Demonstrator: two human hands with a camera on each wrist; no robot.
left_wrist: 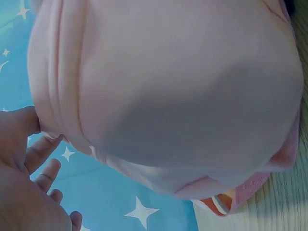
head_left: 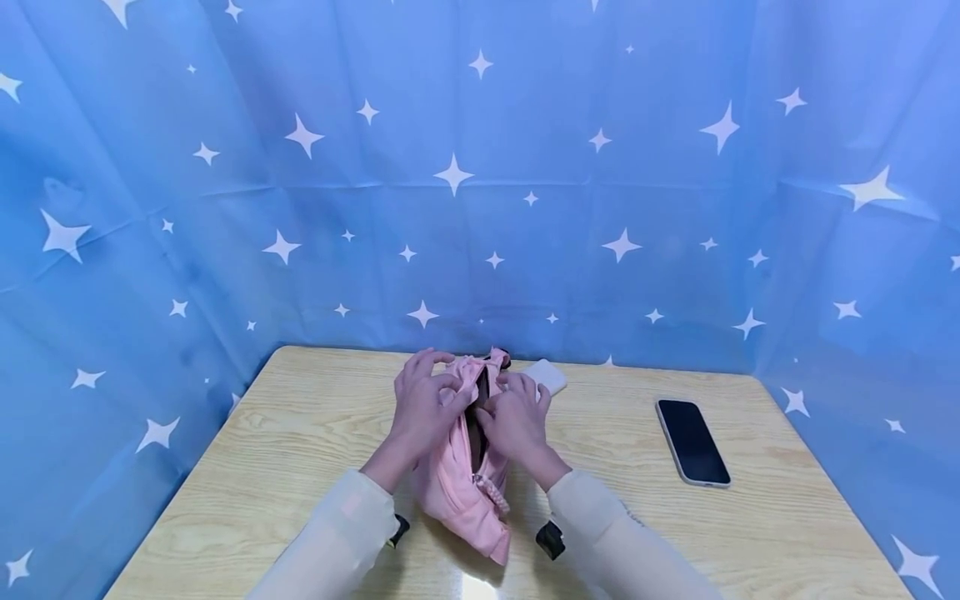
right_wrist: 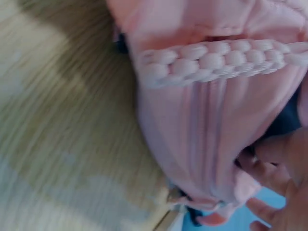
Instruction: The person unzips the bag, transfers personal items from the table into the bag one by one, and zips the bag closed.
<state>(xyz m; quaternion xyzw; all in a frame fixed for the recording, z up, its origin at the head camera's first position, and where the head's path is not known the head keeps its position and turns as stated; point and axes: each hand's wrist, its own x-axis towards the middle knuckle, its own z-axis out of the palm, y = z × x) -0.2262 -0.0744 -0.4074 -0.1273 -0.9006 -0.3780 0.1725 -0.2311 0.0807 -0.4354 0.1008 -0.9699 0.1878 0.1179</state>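
A soft pink fabric bag (head_left: 453, 492) stands on the table between both hands, its long top opening spread to show a dark inside. My left hand (head_left: 422, 408) pinches the left rim of the opening; in the left wrist view, thumb and forefinger meet on the edge of the pink cloth (left_wrist: 168, 86). On the opposite side, my right hand (head_left: 519, 421) holds the right rim between thumb and fingers, partly inside the opening. A pale braided strap (right_wrist: 211, 62) hangs at the bag's near end. What lies inside the bag is hidden.
A phone with a dark screen (head_left: 693, 442) lies on the right of the wooden table (head_left: 300, 450). Behind my right hand is a white flat object (head_left: 546, 377), partly covered. A blue star-patterned curtain (head_left: 525, 275) encloses the back and sides.
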